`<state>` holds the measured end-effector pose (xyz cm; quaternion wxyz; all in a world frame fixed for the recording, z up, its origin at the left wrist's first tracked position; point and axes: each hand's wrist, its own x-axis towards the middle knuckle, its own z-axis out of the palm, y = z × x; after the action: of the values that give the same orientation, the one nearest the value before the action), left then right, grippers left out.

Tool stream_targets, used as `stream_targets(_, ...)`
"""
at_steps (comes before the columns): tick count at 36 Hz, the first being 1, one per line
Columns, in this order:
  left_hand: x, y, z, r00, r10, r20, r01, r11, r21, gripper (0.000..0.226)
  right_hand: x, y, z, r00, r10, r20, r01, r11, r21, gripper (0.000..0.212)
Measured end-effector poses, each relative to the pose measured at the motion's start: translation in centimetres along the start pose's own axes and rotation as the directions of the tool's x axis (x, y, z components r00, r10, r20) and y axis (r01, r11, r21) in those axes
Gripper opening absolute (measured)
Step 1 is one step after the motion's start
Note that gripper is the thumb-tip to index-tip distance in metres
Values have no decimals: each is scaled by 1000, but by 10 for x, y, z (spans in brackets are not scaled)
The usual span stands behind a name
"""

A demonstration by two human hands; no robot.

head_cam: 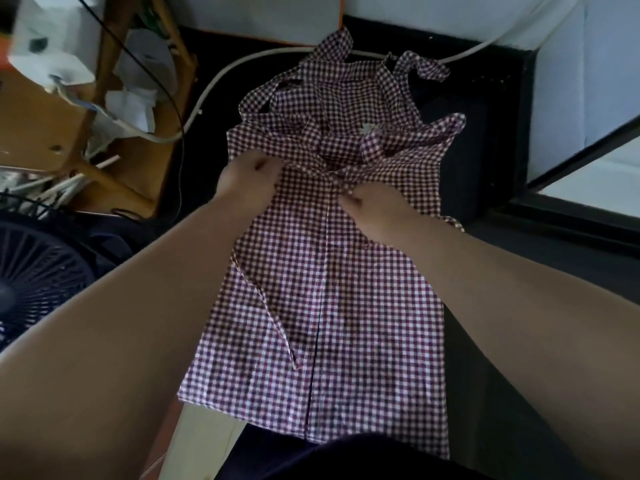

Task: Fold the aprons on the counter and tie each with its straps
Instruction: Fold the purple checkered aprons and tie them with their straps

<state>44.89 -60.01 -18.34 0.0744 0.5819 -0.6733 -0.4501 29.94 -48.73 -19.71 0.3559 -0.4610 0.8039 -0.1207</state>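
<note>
Status: one maroon-and-white gingham cotton apron (pixel 322 271) lies lengthwise on the dark counter (pixel 485 393), its near hem spilling over the counter edge toward the person. Both side panels look already folded inward, meeting along a centre seam that runs from the grip point down to the hem. Left hand (pixel 251 178) is closed, pinching cloth at the left fold edge; right hand (pixel 372 209) is closed on fabric or a strap at the seam, exactly which is unclear. Beyond the hands, the bib and long gingham straps (pixel 346 64) lie loose and tangled; one strap trails below the left hand across the panel. Judgement: lengthwise fold done, cross-folds and strap tie still pending. No other aprons in view, so remaining count unknown.
</note>
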Motion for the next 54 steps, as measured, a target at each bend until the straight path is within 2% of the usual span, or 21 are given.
stream_targets(4,5,-7,-3,999,27,44,-36,978,205,31,3,-2,-1,995,54,-88,-45,995,94,47)
stream_targets(8,7,-3,3,991,124,40,-130,970,204,29,6,1,-12,987,95,-133,-66,975,214,35)
stream_targets(12,13,3,5,987,149,-54,-137,974,182,27,9,5,-20,967,196,-161,-139,941,308,33)
stream_targets(18,27,4,-4,985,170,-38,-152,943,297,26,8,9,-24,974,194,-119,-203,977,-68,41)
stream_targets(20,29,4,-7,980,196,-29,-168,900,402,28,9,12,-25,975,173,-137,-198,961,-192,40)
stream_targets(23,36,3,-15,978,210,8,-182,828,529,33,8,18,-35,946,230,-227,-309,852,-423,41)
stream_targets(25,42,0,-22,985,167,30,-160,849,505,33,9,22,-44,903,317,-291,-423,780,-461,40)
stream_targets(27,50,-4,-27,995,100,13,-95,890,446,30,11,25,-54,855,437,-279,-512,795,-325,36)
stream_targets(30,56,-8,-33,998,-47,-45,63,868,493,30,14,25,-66,852,492,-180,-514,851,-105,41)
stream_targets(33,53,2,-34,987,-54,-151,131,816,563,38,13,26,-74,812,532,-241,-519,846,119,45)
stream_targets(35,47,12,-33,988,-72,-139,137,830,540,38,9,28,-74,764,589,-263,-521,804,287,44)
stream_targets(38,44,19,-31,981,-171,-86,190,923,334,42,7,27,-68,681,684,-260,-470,682,561,43)
stream_targets(40,46,21,-34,957,-288,-44,290,956,36,40,5,26,-65,643,709,-288,-438,650,622,43)
stream_targets(42,50,20,-36,950,-295,-107,288,955,-75,36,1,27,-63,638,664,-390,-429,727,536,35)
stream_targets(44,50,18,-38,953,-193,-232,192,981,-28,36,-6,28,-61,639,550,-538,-374,833,407,27)
stream_targets(46,47,16,-42,925,-117,-362,136,990,29,39,-11,28,-56,623,415,-663,-336,908,252,38)
stream_targets(47,44,15,-43,920,-56,-389,95,992,84,43,-13,29,-55,616,370,-696,-362,917,167,48)
stream_targets(49,42,12,-42,935,49,-351,20,982,190,55,-15,30,-52,623,347,-701,-423,903,72,62)
stream_targets(50,45,10,-41,959,52,-279,16,972,236,60,-17,30,-52,631,367,-683,-450,891,63,67)
stream_targets(52,51,5,-38,996,-20,-87,47,945,323,63,-16,32,-49,632,422,-650,-501,862,72,74)
stream_targets(54,50,0,-39,990,-138,1,122,882,456,61,-15,33,-43,615,517,-595,-580,808,103,78)
